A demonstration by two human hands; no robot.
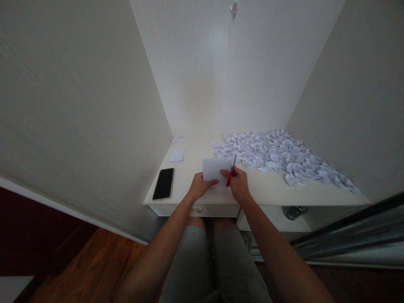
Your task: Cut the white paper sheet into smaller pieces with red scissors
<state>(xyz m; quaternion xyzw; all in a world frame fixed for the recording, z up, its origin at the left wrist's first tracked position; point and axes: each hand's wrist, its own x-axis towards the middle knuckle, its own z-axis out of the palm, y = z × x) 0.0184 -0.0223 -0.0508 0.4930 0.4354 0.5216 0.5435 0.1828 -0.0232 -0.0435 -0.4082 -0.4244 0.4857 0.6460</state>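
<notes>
Head view: a pale desktop [268, 189] spans a recess between light-toned walls [94, 105], with a drawer [217, 209] under its front edge and a wooden floor [82, 261] at lower left. A white sheet [214, 166] is over the desktop's front middle – pinched in the left hand [198, 185] and right hand [238, 181], the latter also closed around red-handled scissors [229, 178]. A phone [163, 184] lies at left; crumpled white pieces [268, 151] cover the right.

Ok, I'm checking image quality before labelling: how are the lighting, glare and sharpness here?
Head view: dim, with darkened corners; a soft glow high on the back wall; wide-angle stretch towards the edges; red scissors and white paper readable but slightly soft; fine edges in the paper pile hard to separate.
</notes>
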